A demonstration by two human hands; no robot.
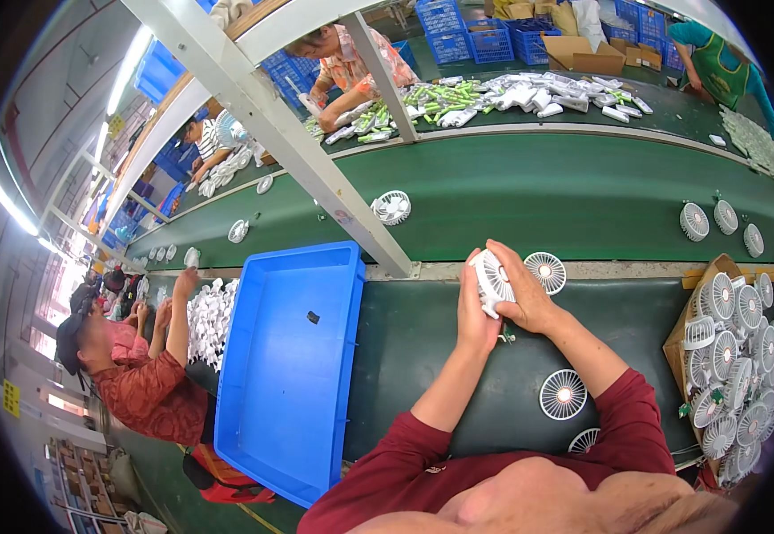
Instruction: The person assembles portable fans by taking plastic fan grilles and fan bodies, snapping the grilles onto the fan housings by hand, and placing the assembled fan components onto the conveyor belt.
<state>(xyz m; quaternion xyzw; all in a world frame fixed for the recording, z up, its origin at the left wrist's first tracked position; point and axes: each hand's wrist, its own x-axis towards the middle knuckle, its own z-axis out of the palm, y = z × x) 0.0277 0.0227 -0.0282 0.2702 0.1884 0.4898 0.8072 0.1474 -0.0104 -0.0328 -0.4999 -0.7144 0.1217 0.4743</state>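
A white fan head (493, 278) with a round grille is held up between my two hands over the dark green worktop (409, 356). My left hand (474, 311) presses along its left side with the fingers pointing up. From the right, my right hand (529, 298) closes round it, thumb near the lower edge. Below the hands hangs a small green piece (506, 336), perhaps a circuit board. Just beyond my right hand lies another fan head (545, 271). Nearer my body rest a fan head (563, 394) and a partly hidden one (584, 440) by my right sleeve.
A big blue bin (349, 356) holding a small dark piece (313, 317) stands left. At right, a cardboard box (674, 347) is heaped with fan heads. Beyond runs a green conveyor belt (529, 200) carrying scattered fan heads. A slanting white post (316, 151) crosses it. Several co-workers work nearby.
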